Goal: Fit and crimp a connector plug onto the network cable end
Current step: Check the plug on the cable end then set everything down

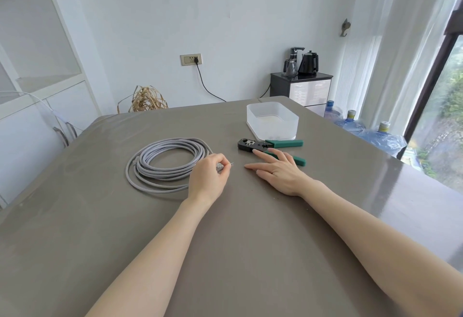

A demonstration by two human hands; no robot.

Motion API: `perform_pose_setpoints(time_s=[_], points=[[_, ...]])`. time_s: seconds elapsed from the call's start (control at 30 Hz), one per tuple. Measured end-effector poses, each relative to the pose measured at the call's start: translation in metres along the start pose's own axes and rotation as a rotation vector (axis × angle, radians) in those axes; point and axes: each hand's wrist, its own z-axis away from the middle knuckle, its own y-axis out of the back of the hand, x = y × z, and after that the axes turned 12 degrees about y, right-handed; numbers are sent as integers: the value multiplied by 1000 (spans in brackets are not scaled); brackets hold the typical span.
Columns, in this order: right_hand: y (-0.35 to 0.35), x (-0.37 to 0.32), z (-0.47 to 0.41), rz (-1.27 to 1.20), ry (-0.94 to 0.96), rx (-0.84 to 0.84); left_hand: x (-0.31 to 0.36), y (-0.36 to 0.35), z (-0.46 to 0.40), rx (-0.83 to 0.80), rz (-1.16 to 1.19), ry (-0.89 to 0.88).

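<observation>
**Cable end pinched, tool under fingertips**

A clear tub (pixel 273 121) stood near the table's (pixel 225 241) far right corner, the crimper (pixel 260 146) just before it. The coiled cable (pixel 162 163) lay left of centre. The left hand (pixel 208 181) pinched the cable end; the right hand (pixel 278 170) lay flat, fingers spread, touching the crimper.

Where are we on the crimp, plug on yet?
Early. Left hand pinches the cable end of the grey coil; whether a plug is fitted is too small to tell. Right hand lies open, fingertips reaching the crimping tool. Crimping remains.
</observation>
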Motion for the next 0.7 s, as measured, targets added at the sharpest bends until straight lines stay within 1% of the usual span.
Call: perform_pose_setpoints(time_s=[0.13, 0.23, 0.3, 0.47, 0.53, 0.63, 0.7], points=[[4, -2, 16, -162, 44, -22, 2, 0, 2, -1, 1, -26], [9, -8, 29, -264, 24, -34, 3, 1, 4, -19, 4, -32], [11, -13, 37, -282, 10, -57, 5, 0, 6, -23, 6, -36], [1, -35, 53, -104, -40, -139, 8, 0, 8, -21, 7, -37], [-4, -46, 56, -47, -76, -143, 9, 0, 9, -20, 18, -36], [-8, -59, 52, 1, -127, -90, 11, 1, 8, -12, 60, -32], [-12, -67, 43, 13, -142, 25, 11, 2, 8, 11, 91, -19]])
